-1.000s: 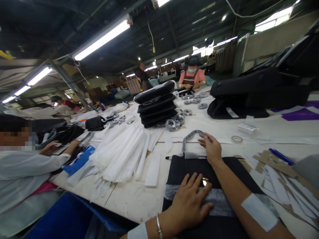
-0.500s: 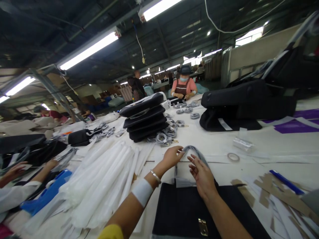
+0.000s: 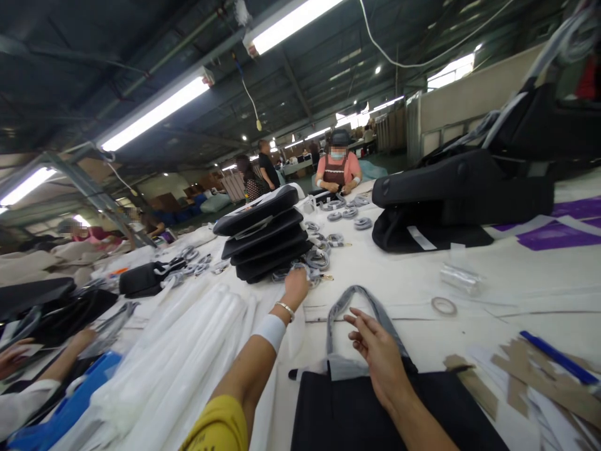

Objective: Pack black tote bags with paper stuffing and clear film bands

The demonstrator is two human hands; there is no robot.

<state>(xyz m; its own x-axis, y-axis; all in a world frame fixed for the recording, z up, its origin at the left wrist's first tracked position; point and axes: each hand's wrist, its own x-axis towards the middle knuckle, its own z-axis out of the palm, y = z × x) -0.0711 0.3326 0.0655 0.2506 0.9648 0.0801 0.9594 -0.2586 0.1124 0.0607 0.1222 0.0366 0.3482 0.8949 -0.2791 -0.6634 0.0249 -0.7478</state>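
Left hand [image 3: 297, 285] on grey coiled straps [image 3: 315, 260] just below stack of black cases [image 3: 263, 232]; right hand [image 3: 378, 354], fingers loose, beside grey handle loop [image 3: 361, 313] of black bag [image 3: 375, 413], nearer than stack

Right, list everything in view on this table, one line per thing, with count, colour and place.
black bag: one, black, flat at the near edge
bag handle: one, grey, looped on the table beyond the bag
stacked cases: several, black, centre of the table
coiled straps: many, grey, around and beyond the stack
white wrapped rolls: a pile, white, left of centre
large bags: black, far right
tape ring: one, clear, right of the handle
cardboard strips: several, brown, near right
pen: one, blue, near right
other workers: several, at the far end and left
left hand: reaching among straps beside the stack
right hand: open, over the handle's base
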